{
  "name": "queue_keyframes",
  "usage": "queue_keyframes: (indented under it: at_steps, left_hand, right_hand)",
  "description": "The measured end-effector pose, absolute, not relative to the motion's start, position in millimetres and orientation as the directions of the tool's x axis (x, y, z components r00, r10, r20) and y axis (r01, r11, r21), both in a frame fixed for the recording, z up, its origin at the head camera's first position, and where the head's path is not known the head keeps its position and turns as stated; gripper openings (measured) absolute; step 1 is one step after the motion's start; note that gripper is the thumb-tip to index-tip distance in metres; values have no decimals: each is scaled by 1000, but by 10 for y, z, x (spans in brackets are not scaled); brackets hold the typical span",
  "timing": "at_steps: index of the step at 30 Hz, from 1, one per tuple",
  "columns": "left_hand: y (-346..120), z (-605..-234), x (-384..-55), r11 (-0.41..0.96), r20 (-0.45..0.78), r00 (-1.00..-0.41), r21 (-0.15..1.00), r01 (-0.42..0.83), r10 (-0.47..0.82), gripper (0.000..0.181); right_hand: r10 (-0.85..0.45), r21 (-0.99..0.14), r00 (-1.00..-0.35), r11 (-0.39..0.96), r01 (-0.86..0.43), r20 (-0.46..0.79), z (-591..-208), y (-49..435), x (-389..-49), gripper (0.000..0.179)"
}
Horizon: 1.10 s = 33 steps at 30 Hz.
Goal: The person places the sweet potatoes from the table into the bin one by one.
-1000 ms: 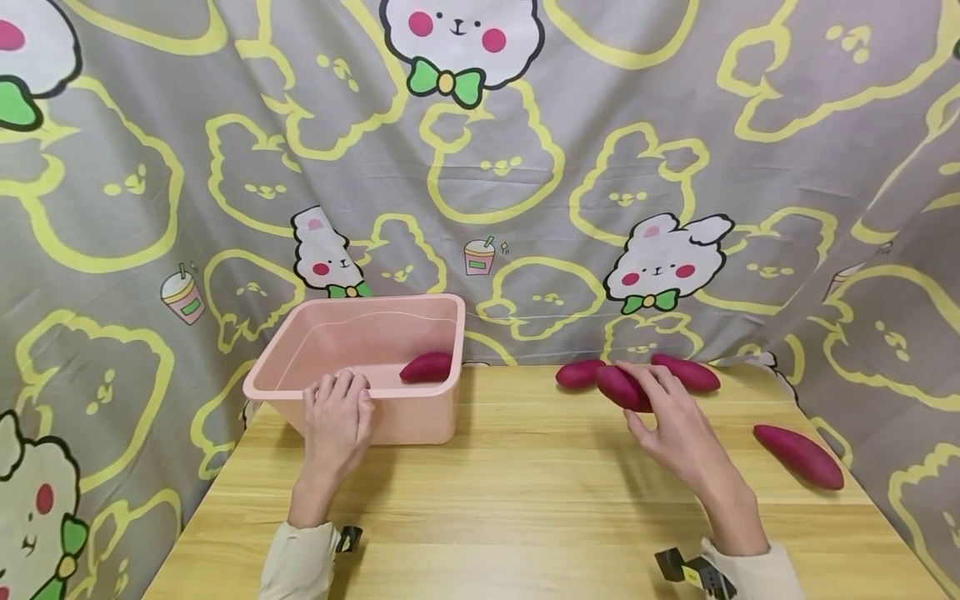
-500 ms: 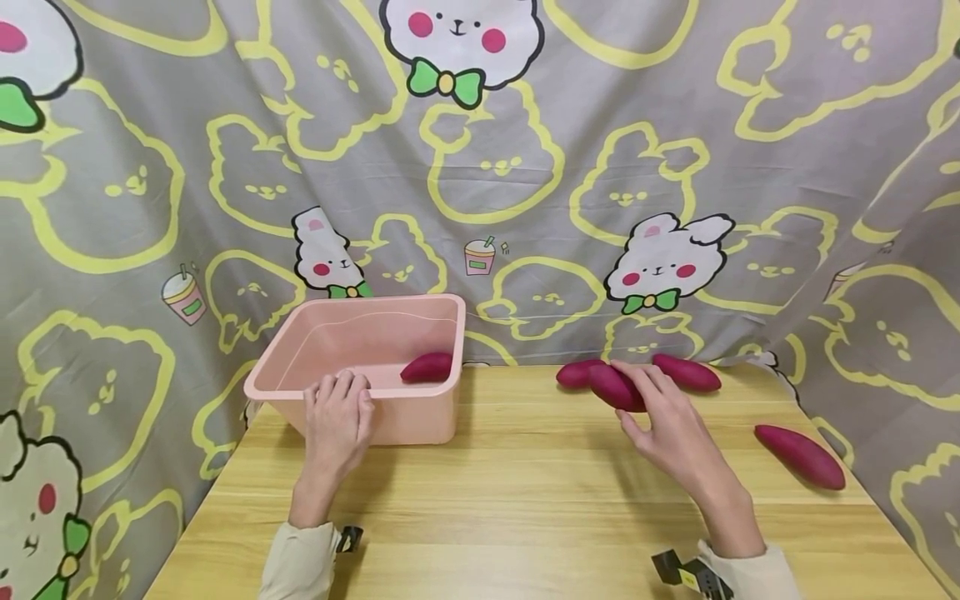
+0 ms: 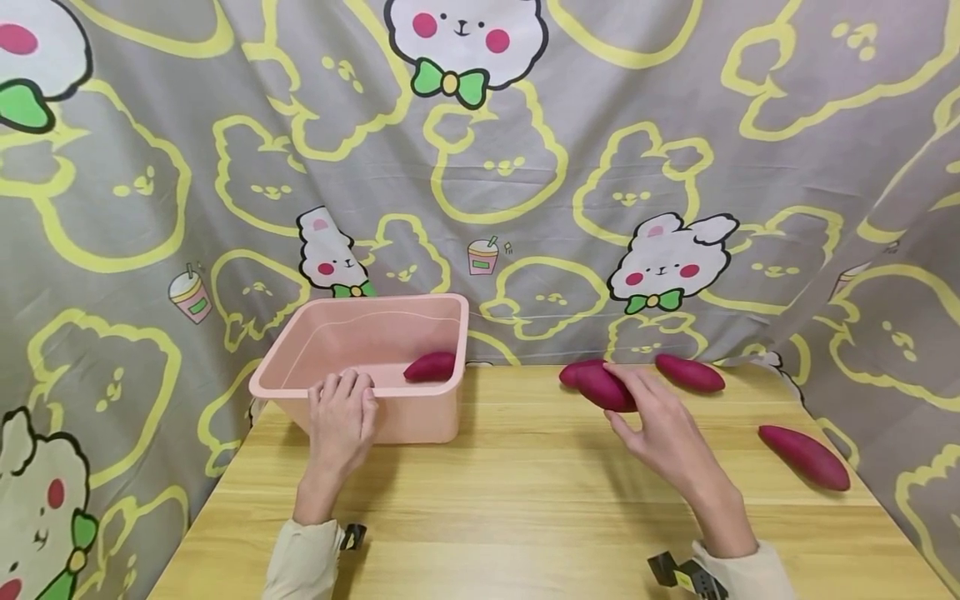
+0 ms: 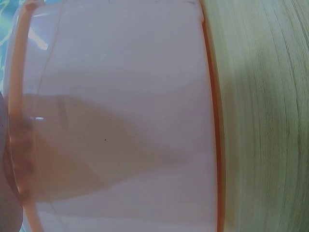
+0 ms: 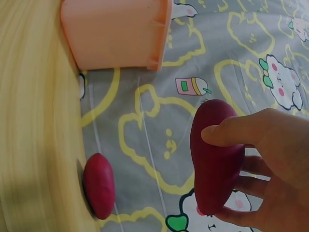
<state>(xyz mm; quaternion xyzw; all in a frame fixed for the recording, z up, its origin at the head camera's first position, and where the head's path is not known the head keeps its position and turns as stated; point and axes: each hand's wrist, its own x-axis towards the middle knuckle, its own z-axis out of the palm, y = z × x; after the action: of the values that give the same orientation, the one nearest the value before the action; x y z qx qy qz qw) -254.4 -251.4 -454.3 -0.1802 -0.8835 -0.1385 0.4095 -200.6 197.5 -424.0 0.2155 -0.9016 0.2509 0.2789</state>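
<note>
My left hand [image 3: 341, 421] grips the front rim of a pink plastic bin [image 3: 420, 417] at the left of the table. One purple sweet potato [image 3: 430, 367] lies inside the bin, by its right wall. My right hand [image 3: 667, 429] holds another purple sweet potato [image 5: 217, 157] between thumb and fingers, lifted above the tabletop as the right wrist view shows. Behind it in the head view, a sweet potato [image 3: 570, 375] on the table is partly covered by the held one. In the left wrist view the bin's wall [image 4: 120, 121] fills most of the picture.
Two more sweet potatoes lie to the right: one [image 3: 690, 373] near the back edge, one [image 3: 804, 457] near the right edge of the wooden table [image 3: 495, 500]. A grey patterned curtain [image 3: 525, 192] hangs right behind the table and along its sides.
My right hand has moved a little to the left with the sweet potato, which now overlaps the one behind it more. The left hand stays on the bin's rim.
</note>
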Motion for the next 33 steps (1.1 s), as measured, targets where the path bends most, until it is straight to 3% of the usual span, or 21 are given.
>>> queue_keyframes:
  at_steps: [33]
  left_hand:
    - [-2509,-4545,-2541,900,761,-615,101,424,204,34]
  right_hand:
    - [-293,-328,-738,754,-569,608,-4247,1721,-2089,70]
